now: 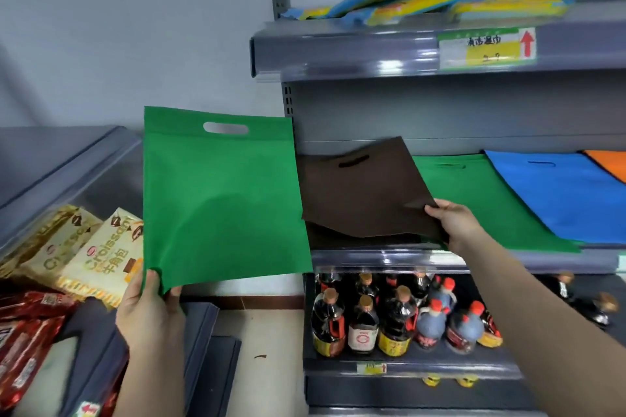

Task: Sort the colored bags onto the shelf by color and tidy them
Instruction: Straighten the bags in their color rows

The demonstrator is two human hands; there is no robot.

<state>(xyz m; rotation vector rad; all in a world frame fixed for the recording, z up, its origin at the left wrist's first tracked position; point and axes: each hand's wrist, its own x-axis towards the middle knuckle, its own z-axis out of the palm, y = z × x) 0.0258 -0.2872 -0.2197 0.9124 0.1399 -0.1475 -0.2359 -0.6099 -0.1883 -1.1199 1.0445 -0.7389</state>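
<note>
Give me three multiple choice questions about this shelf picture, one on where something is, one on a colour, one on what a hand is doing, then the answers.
1. Where are the sauce bottles?
A. Top shelf
B. Below the bag shelf
C. Floor

2. What colour is the bag beside the shelf's orange bag?
A. Blue
B. Red
C. White

3. What is the left hand doing?
A. Hanging idle
B. Pressing a bottle
C. Gripping the upright green bag

Answers: 1 B, bottles stand under the bag shelf. 2 A, the blue bag adjoins it. 3 C, its fingers pinch the bag's lower corner, while the right hand holds the brown bag.

Shop, price tag (486, 48) on shelf rail, stocked sauce bottles (399, 318)
</note>
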